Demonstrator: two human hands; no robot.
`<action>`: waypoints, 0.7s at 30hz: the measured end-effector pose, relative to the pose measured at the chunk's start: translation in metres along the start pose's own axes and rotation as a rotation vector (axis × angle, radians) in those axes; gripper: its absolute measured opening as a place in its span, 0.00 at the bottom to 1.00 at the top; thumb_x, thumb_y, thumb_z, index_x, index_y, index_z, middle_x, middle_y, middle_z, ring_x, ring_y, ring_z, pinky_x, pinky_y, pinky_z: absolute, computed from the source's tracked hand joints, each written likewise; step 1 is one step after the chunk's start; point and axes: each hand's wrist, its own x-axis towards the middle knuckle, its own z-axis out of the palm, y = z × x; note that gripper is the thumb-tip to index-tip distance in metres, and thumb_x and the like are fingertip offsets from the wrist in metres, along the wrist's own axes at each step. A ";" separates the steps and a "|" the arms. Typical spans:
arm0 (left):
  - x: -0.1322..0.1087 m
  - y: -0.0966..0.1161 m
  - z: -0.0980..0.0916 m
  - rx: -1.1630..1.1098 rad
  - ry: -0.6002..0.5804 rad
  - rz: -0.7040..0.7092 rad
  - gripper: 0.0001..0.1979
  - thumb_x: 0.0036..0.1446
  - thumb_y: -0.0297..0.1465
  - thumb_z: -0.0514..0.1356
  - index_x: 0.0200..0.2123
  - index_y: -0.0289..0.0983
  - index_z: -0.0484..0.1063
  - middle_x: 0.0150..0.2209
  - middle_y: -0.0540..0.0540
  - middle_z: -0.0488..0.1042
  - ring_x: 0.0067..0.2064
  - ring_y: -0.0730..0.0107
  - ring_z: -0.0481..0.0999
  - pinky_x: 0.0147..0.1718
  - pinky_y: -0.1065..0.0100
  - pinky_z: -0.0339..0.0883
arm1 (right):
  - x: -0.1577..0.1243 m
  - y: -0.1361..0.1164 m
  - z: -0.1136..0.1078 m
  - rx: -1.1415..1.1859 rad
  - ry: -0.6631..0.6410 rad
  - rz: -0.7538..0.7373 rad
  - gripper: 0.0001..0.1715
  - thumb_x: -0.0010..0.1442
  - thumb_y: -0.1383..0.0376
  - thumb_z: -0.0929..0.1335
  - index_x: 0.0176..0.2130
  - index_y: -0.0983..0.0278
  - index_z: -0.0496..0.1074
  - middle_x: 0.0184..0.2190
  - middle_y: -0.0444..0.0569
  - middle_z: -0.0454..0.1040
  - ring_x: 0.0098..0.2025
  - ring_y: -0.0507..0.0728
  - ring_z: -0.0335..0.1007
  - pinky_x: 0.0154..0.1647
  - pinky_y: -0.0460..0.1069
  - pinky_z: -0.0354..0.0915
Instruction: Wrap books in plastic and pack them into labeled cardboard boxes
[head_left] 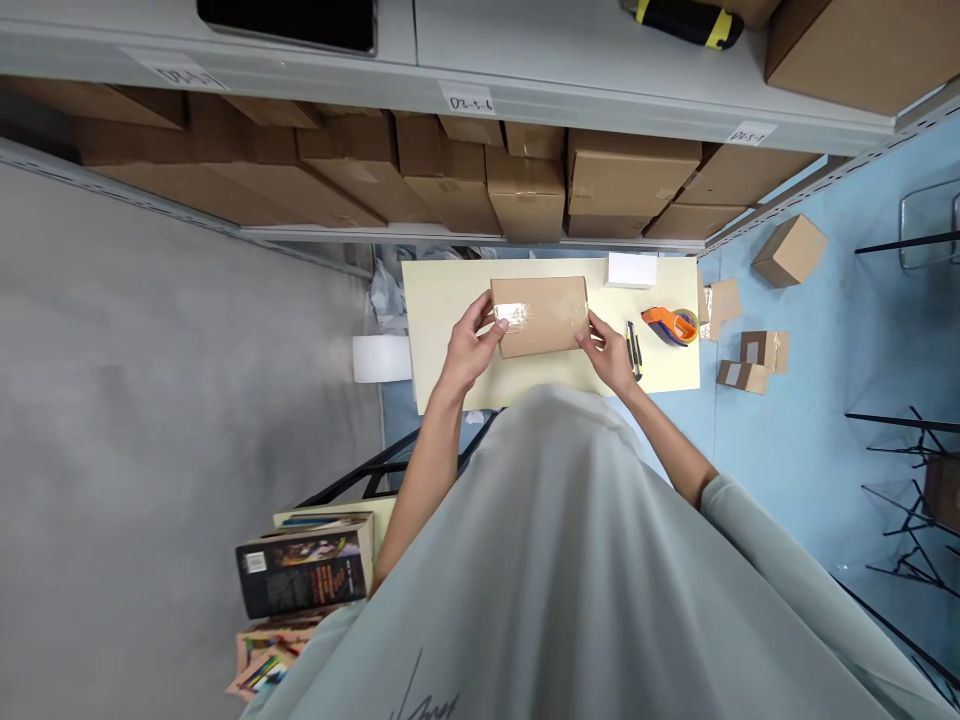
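A small brown cardboard box [541, 330] with shiny clear tape on it is held between both hands above the pale yellow table [442, 285]. My left hand [474, 345] grips its left end, thumb on the taped face. At the right end, my right hand [606, 350] pinches the box with thumb and fingers. Close to the right hand lies a black and yellow utility knife [634, 350]. Further right sits an orange tape dispenser [670, 325] with a roll of tape. Behind it, a white box [631, 270] rests at the table's back edge.
Overhead, a grey shelf [525, 60] carries a dark flat device [289, 22] and another utility knife [686, 20]. Cardboard boxes [525, 195] fill the level below. Several boxes [789, 250] lie on the blue floor at right. Books [304, 570] are stacked at lower left.
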 end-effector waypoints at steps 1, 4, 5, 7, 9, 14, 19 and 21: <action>0.002 -0.003 0.001 -0.003 -0.010 0.025 0.45 0.65 0.57 0.72 0.77 0.42 0.69 0.79 0.34 0.69 0.78 0.42 0.71 0.75 0.45 0.70 | -0.005 -0.001 -0.001 -0.011 0.029 -0.016 0.50 0.69 0.34 0.72 0.77 0.55 0.73 0.71 0.54 0.79 0.65 0.68 0.82 0.69 0.65 0.80; 0.008 -0.016 0.006 -0.017 -0.045 0.093 0.47 0.65 0.54 0.74 0.79 0.42 0.65 0.81 0.33 0.64 0.80 0.42 0.68 0.75 0.47 0.70 | -0.018 0.000 -0.009 -0.076 0.111 -0.054 0.41 0.72 0.38 0.71 0.72 0.56 0.79 0.70 0.52 0.80 0.66 0.66 0.82 0.70 0.63 0.80; 0.009 -0.022 0.008 -0.013 -0.051 0.099 0.47 0.64 0.51 0.75 0.79 0.42 0.65 0.81 0.33 0.65 0.79 0.42 0.69 0.75 0.47 0.70 | -0.022 0.002 -0.012 -0.101 0.126 -0.059 0.38 0.73 0.39 0.71 0.68 0.56 0.82 0.69 0.52 0.81 0.65 0.66 0.83 0.69 0.63 0.81; 0.010 -0.035 0.012 0.010 -0.046 0.074 0.44 0.63 0.45 0.74 0.77 0.40 0.67 0.79 0.32 0.68 0.77 0.44 0.73 0.73 0.47 0.72 | -0.026 0.009 -0.018 -0.149 0.128 -0.042 0.31 0.73 0.41 0.71 0.60 0.57 0.87 0.65 0.52 0.85 0.63 0.67 0.85 0.67 0.63 0.82; 0.007 -0.049 0.017 0.035 -0.036 0.016 0.40 0.62 0.38 0.73 0.75 0.39 0.70 0.76 0.32 0.72 0.74 0.46 0.77 0.71 0.46 0.76 | -0.030 0.020 -0.021 -0.181 0.097 0.013 0.27 0.72 0.42 0.72 0.52 0.58 0.89 0.59 0.52 0.88 0.59 0.67 0.88 0.64 0.63 0.84; -0.015 -0.079 0.028 -0.011 -0.015 -0.150 0.37 0.53 0.28 0.71 0.68 0.39 0.75 0.73 0.33 0.77 0.71 0.47 0.80 0.70 0.45 0.77 | -0.046 0.048 -0.008 -0.197 -0.056 0.169 0.22 0.71 0.52 0.73 0.55 0.59 0.89 0.55 0.49 0.90 0.55 0.66 0.89 0.62 0.61 0.85; -0.031 -0.099 0.032 0.043 0.057 -0.280 0.35 0.52 0.27 0.67 0.66 0.38 0.77 0.71 0.34 0.78 0.70 0.47 0.81 0.74 0.43 0.72 | -0.049 0.063 0.000 -0.151 -0.274 0.315 0.30 0.66 0.51 0.78 0.62 0.60 0.86 0.60 0.52 0.87 0.52 0.66 0.90 0.64 0.62 0.82; -0.030 -0.100 0.030 0.060 0.064 -0.317 0.34 0.53 0.27 0.66 0.65 0.38 0.78 0.70 0.34 0.78 0.70 0.47 0.81 0.74 0.43 0.72 | -0.037 0.064 -0.006 -0.139 -0.302 0.387 0.37 0.63 0.45 0.80 0.63 0.62 0.85 0.61 0.57 0.86 0.56 0.69 0.89 0.66 0.64 0.81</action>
